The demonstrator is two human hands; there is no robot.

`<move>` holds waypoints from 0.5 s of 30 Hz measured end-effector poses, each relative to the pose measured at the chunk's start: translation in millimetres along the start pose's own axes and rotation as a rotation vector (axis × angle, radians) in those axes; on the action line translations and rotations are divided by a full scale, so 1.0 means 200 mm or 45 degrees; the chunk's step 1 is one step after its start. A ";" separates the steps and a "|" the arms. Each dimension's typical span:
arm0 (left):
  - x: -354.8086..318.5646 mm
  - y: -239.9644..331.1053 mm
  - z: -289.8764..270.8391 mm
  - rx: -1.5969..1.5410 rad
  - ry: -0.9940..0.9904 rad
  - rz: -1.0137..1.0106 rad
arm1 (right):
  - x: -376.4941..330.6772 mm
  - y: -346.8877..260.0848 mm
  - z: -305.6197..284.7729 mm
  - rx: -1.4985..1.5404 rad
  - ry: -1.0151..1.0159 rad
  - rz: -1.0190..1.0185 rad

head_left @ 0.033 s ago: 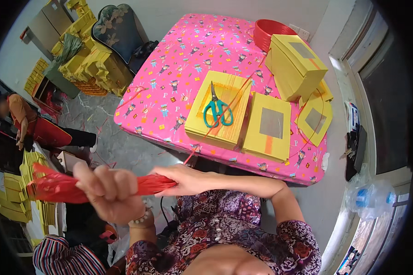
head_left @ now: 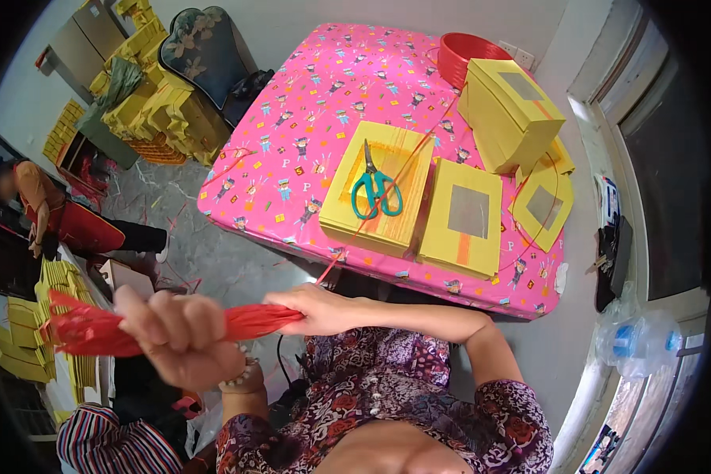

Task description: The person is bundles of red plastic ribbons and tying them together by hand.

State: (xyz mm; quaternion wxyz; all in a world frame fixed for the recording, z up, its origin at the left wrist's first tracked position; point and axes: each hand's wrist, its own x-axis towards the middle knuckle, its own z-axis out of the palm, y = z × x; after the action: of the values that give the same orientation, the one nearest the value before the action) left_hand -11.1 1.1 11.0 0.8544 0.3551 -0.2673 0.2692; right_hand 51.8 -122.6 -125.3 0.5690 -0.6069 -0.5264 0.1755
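Observation:
A bunched length of red plastic strips point(head_left: 257, 318) is stretched between my two hands, out in front of my body. My left hand point(head_left: 178, 336), with a beaded bracelet at its wrist, makes a fist round the middle of the bunch. Loose ends fan out to the left of it. My right hand point(head_left: 317, 310) is closed on the bunch's right end, its fingers partly hidden. From near that hand a thin red strip point(head_left: 329, 268) runs up over the table. It crosses the teal-handled scissors point(head_left: 377, 195), which lie on a stack of yellow paper point(head_left: 403, 150).
The table point(head_left: 292, 103) has a pink patterned cover. On it stand more yellow stacks point(head_left: 458, 253), a tall yellow block point(head_left: 502, 118) and a red round container point(head_left: 458, 59). Another person point(head_left: 63, 213) is at the left, near yellow piles point(head_left: 63, 316). A chair point(head_left: 201, 51) stands behind.
My left hand has moved slightly to the left along the red bunch, and the loose ends have shifted with it. My right hand stays almost where it was.

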 end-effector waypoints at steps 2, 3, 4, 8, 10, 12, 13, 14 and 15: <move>0.02 0.08 -0.02 0.041 -0.049 0.076 | -0.04 0.10 0.05 -0.080 -0.078 0.014; 0.02 0.11 -0.04 0.077 -0.096 0.152 | -0.06 0.12 0.09 -0.049 -0.012 -0.040; 0.02 0.14 -0.05 0.079 -0.096 0.148 | -0.08 0.16 0.11 -0.018 0.057 -0.093; 0.02 0.29 -0.13 0.220 -0.086 0.163 | -0.15 0.29 0.13 -0.324 0.037 -0.134; 0.04 0.41 -0.14 0.255 -0.096 0.370 | -0.23 0.41 0.10 -0.443 -0.026 0.042; 0.05 0.55 -0.17 0.211 -0.127 0.394 | -0.33 0.53 0.09 -0.477 -0.015 0.088; 0.05 0.61 -0.19 0.265 -0.132 0.476 | -0.39 0.59 0.08 -0.476 -0.065 0.181; 0.05 0.64 -0.20 0.321 -0.140 0.556 | -0.44 0.67 0.10 -0.425 -0.074 0.271; 0.05 0.64 -0.21 0.515 -0.016 0.589 | -0.47 0.71 0.11 -0.413 -0.031 0.325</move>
State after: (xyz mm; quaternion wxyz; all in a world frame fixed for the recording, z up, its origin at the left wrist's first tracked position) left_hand -76.5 112.5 51.9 0.6806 0.4495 -0.2873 0.5022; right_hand 61.0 -162.5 -292.4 0.4306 -0.7502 -0.4735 0.1663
